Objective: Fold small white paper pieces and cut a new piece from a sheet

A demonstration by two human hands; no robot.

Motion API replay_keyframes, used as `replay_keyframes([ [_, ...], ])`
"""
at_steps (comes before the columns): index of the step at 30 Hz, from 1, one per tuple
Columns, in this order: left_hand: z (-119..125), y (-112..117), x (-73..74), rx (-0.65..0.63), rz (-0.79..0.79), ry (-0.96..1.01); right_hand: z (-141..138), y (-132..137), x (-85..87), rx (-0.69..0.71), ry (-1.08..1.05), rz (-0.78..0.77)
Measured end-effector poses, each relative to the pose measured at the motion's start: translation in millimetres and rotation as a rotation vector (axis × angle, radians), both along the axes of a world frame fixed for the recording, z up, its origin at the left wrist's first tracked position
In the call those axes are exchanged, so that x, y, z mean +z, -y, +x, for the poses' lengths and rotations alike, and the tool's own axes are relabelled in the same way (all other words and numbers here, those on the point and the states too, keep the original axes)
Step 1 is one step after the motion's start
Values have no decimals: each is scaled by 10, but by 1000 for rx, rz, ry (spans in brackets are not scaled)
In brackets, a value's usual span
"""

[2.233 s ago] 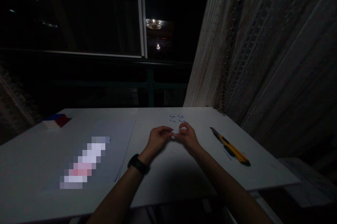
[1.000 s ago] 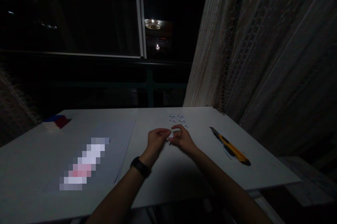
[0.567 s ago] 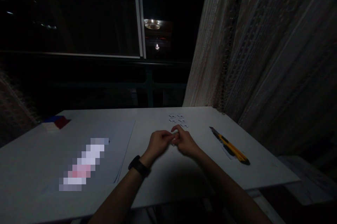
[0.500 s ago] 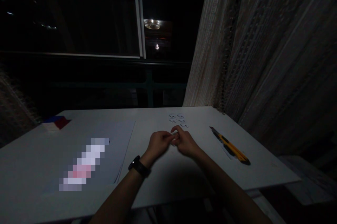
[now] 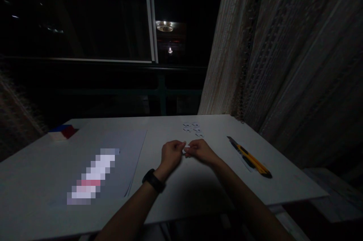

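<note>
Over the middle of the table, my left hand (image 5: 171, 155) and my right hand (image 5: 203, 152) meet fingertip to fingertip. Both are closed in a pinch on a small white piece of paper (image 5: 185, 149), mostly covered by the fingers. A black watch (image 5: 153, 180) is on my left wrist. Just beyond the hands lie several small white pieces with dark marks (image 5: 196, 130), set out in short rows; the dim light hides what the marks are. To the right of my right hand rests a yellow and black utility knife (image 5: 253, 160), blade end pointing away.
White paper sheets (image 5: 135, 154) lie left of my hands, partly covered by a pixelated patch. A blue, red and white cube (image 5: 60, 132) stands at the table's far left. Behind the white table (image 5: 167, 210) are a dark window and a curtain (image 5: 218, 63) on the right.
My right index finger has come down from its raised position into a pinch. The hands have drawn slightly apart, and more of the white piece shows between them.
</note>
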State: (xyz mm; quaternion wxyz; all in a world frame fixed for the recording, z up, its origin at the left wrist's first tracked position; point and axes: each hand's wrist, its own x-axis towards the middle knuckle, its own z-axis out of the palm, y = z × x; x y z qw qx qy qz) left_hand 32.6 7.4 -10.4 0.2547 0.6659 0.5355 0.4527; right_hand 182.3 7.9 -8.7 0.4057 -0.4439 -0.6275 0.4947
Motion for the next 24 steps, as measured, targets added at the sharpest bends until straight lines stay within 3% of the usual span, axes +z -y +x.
replay_keyframes([
  [3, 23, 24, 0, -5, -5, -31, 41, -8, 4, 39, 28, 0],
  [13, 52, 38, -56, -15, 24, -54, 15, -23, -5, -52, 142, 10],
  [19, 27, 3, -21, -188, -47, 31, 124, 10, 44, 105, 74, 17],
  [24, -18, 40, 83, -450, -163, 54, 180, 17, 79, 233, -16, -147],
])
